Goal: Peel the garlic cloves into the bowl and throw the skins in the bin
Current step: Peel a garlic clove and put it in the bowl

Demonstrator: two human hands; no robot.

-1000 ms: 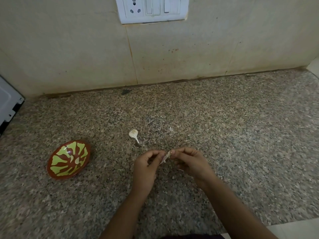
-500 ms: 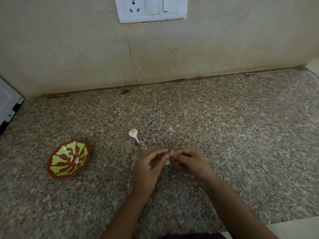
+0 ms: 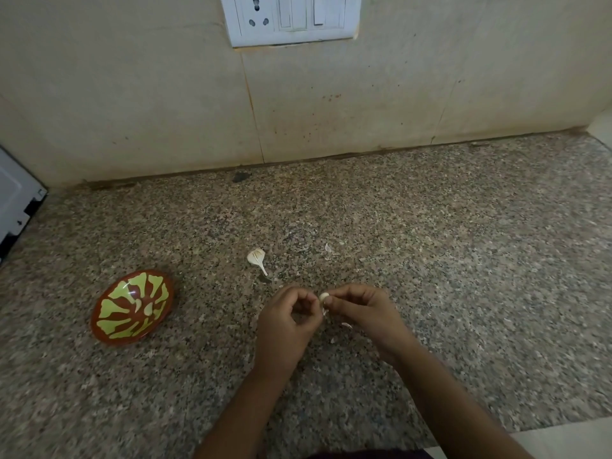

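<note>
Over the granite counter, my right hand (image 3: pixel 361 313) pinches a small pale garlic clove (image 3: pixel 324 297) at its fingertips. A strip of skin hangs from the clove between the two hands. My left hand (image 3: pixel 286 321) is curled beside it, its fingertips at the skin. A red and green patterned bowl (image 3: pixel 109 332) sits to the left with two peeled cloves (image 3: pixel 143 306) inside. The stripped garlic stem and base (image 3: pixel 256 258) lies on the counter just beyond my hands.
Loose skin flakes lie on the counter, one (image 3: pixel 328 247) beyond the hands and one (image 3: pixel 346 325) under my right hand. A white appliance corner (image 3: pixel 16 207) stands at the far left. A switch plate (image 3: pixel 291 18) is on the wall. No bin is visible.
The skin strip stretched between my fingertips has come down off the clove, so the bare pale clove now shows at my right fingertips. Both hands stayed in place.
</note>
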